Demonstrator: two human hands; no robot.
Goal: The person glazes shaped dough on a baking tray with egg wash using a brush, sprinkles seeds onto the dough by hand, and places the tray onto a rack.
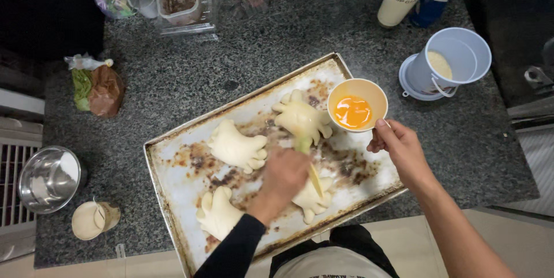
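**A:** Dark speckled stone desk [173, 76], cluttered along the far edge. From the left: a steel bowl [49, 177], a small paper cup [92, 219], a tied bag of greens [92, 87], then the stained baking tray [173, 197] with four paw-shaped dough pieces.

**B:** And the hands?

**A:** The left hand [283, 177] has its grip closed round a pastry brush [309, 162], bristles resting on the far dough piece [300, 119]. The right hand [401, 148] pinches the rim of a small bowl of beaten egg [356, 105], which sits on the tray's far right corner. A pale bucket [453, 61] stands further right.

**B:** How should the brushing go, in your view?

**A:** Light strokes, I'd say, following the dough's curve out to each toe, so the soft shape isn't dented. Wipe excess off on the bowl rim; pooled egg on the tray would likely burn. The near-left piece [218, 213] looks matte, so it probably needs coating too.
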